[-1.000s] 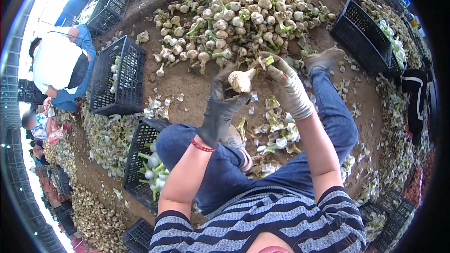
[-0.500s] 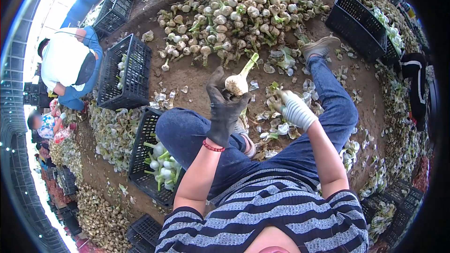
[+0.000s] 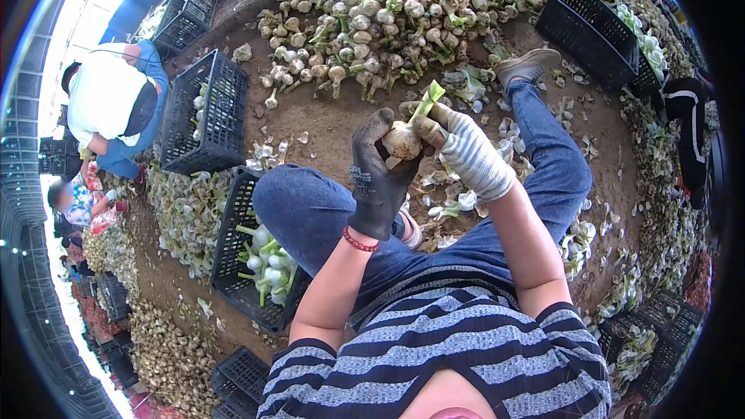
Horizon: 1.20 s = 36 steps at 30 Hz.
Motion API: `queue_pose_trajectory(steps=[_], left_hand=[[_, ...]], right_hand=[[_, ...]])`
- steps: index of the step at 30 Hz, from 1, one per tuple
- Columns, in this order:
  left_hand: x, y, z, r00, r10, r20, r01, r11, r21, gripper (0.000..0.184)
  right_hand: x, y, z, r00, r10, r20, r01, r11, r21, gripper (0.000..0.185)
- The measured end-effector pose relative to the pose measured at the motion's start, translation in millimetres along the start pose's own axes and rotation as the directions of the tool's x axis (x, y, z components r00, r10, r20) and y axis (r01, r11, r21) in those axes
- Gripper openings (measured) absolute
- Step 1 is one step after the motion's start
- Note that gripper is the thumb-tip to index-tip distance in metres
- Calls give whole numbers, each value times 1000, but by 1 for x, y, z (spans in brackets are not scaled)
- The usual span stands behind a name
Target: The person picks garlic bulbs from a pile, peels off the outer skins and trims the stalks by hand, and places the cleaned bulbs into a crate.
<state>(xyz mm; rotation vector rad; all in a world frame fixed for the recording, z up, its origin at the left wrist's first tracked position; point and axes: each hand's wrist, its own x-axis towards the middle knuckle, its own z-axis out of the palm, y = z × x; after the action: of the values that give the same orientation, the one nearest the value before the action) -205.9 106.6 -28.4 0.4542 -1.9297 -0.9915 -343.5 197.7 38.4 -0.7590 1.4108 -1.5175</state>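
A garlic bulb (image 3: 403, 140) with dirt on its skin and a short green stem sits in front of my knees. My left hand (image 3: 378, 174), in a dark glove, is closed around the bulb from below and the left. My right hand (image 3: 470, 151), in a whitish glove with soiled fingertips, pinches the garlic where the stem meets the bulb. The stem sticks up between the two hands. Beside my left knee, a black crate (image 3: 230, 252) holds several clean white bulbs (image 3: 268, 265) with green stems.
A large heap of unpeeled garlic (image 3: 388, 19) lies ahead. Loose peelings (image 3: 458, 206) cover the ground between my legs. Another black crate (image 3: 203, 112) stands ahead on the left, near a crouching person (image 3: 116, 105). A tilted crate (image 3: 587, 31) is beyond my right foot.
My right hand has moved left and up from above my thigh and now grips the garlic at its stem. The bulb, in my left hand, has shifted slightly right.
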Motion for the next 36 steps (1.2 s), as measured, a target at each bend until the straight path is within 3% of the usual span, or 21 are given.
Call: queue_pose_trajectory(steps=[2, 6, 8, 9, 11, 12, 14, 16, 18, 20, 22, 23, 24, 26, 27, 28, 30, 31, 32, 34, 36], left_hand=[[0, 6, 2, 999, -43, 16, 45, 990, -136, 73], [8, 21, -1, 980, -171, 102, 194, 932, -307, 74], [16, 41, -9, 819, -479, 316, 569, 608, -554, 69], [16, 41, -8, 819, -479, 318, 570, 609, -552, 69], [16, 35, -7, 784, -438, 440, 567, 216, -795, 57], [16, 30, -8, 782, -437, 444, 570, 217, -792, 57], [25, 22, -8, 650, -332, 684, 700, -89, -709, 56], [29, 18, 17, 527, -664, 530, 792, 157, -590, 59], [19, -24, 18, 607, -681, 411, 771, 629, -97, 45], [26, -12, 27, 836, -480, 267, 465, 877, 122, 33], [22, 37, 23, 668, -653, 356, 738, 642, -207, 33], [10, 30, 30, 710, -615, 343, 701, 573, -425, 28], [11, 25, 26, 706, -625, 333, 704, 571, -422, 28], [19, 16, 13, 579, -754, 311, 798, 445, -407, 22], [11, 7, 9, 659, -700, 274, 721, 484, -496, 21], [10, 8, 4, 657, -702, 274, 722, 483, -495, 21], [12, 12, -7, 719, -622, 310, 661, 475, -581, 19], [12, 15, -10, 718, -606, 342, 672, 477, -566, 18], [12, 18, -10, 717, -606, 345, 674, 477, -564, 18], [10, 26, -4, 691, -658, 299, 704, 518, -487, 17], [10, 40, 0, 690, -667, 280, 702, 524, -481, 17]], right_hand=[[-5, -7, -11, 996, -25, 81, 38, 986, -165, 39], [-6, -10, -17, 996, -36, 82, 50, 984, -173, 30], [-1, -3, -21, 998, -45, 46, 54, 976, -211, 29], [1, 1, -23, 999, -53, 8, 53, 967, -249, 28], [-1, 7, -25, 998, -54, -30, 44, 960, -276, 26], [-3, 8, -27, 996, -55, -67, 32, 952, -304, 25], [-11, -2, -33, 1000, -7, -24, 1, 976, -219, 24], [-23, -12, -34, 989, 116, 95, -106, 989, -101, 25], [-22, 11, -43, 982, 169, 81, -173, 984, 46, 26], [-21, 20, -51, 990, 49, -131, -51, 999, -7, 27], [-30, 21, -48, 988, 13, -155, -53, 964, -259, 28], [-33, 33, -45, 987, -77, -138, 34, 955, -294, 28], [-34, 44, -41, 979, -172, -110, 127, 936, -329, 28], [-40, 41, -46, 988, -94, -125, 57, 959, -278, 24], [-39, 45, -57, 970, -21, -241, -46, 962, -270, 21], [-36, 51, -73, 933, 51, -357, -148, 957, -251, 18], [-27, 72, -105, 938, 31, -345, -200, 861, -468, 14], [-21, 77, -103, 973, -50, -225, -85, 828, -555, 16], [-28, 81, -105, 973, -98, -208, -120, 557, -822, 23], [-34, 70, -84, 943, -279, -181, -54, 409, -911, 30], [-38, 33, -52, 919, -385, -84, 121, 479, -869, 33]])
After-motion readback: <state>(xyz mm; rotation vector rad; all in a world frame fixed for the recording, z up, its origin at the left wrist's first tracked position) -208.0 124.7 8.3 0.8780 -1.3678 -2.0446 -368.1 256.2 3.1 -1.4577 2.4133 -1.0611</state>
